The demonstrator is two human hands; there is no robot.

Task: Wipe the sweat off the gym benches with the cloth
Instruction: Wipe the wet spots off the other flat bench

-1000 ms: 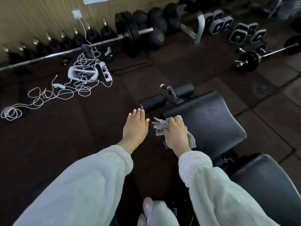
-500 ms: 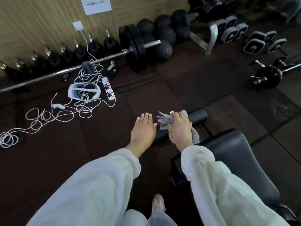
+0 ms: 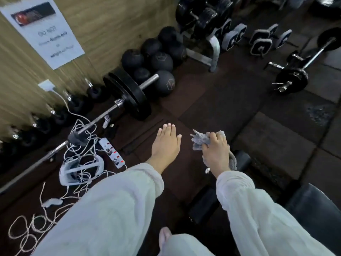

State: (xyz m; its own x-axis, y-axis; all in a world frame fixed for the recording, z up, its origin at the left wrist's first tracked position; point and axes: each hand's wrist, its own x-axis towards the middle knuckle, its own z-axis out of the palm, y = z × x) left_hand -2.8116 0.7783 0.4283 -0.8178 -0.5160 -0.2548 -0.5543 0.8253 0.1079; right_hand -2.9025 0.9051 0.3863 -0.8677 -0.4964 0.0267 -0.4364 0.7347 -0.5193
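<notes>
Since half a second ago both hands have lifted away from the foam roller pads and the view has swung toward the wall, so the bench seat pad (image 3: pixel 313 206) that filled the lower right has slid to the edge at about four o'clock, with only a dark corner showing. That bench is the big, heavy, fixed thing in this job: smooth black vinyl, firm under pressure and likely slick where sweat sits, so it should take a hard wipe without shifting. One roller pad (image 3: pixel 241 158) shows just beyond the right wrist and another (image 3: pixel 203 204) lies between the two sleeves at six o'clock; they look soft and round, and may turn under a stroke. At nine o'clock, well apart, lie a loaded barbell (image 3: pixel 127 97), a white power strip (image 3: pixel 111 152) and tangled white cable (image 3: pixel 81 145). The left hand (image 3: pixel 166 145) hovers flat with straight fingers together, holding nothing. The right hand (image 3: pixel 215 154) is clenched around the grey cloth (image 3: pixel 200 140), bunched in the fist with frayed ends sticking out toward eleven o'clock and a tail hanging under the wrist. Light and limp, the cloth would wipe better spread flat under the palm than held wadded.
</notes>
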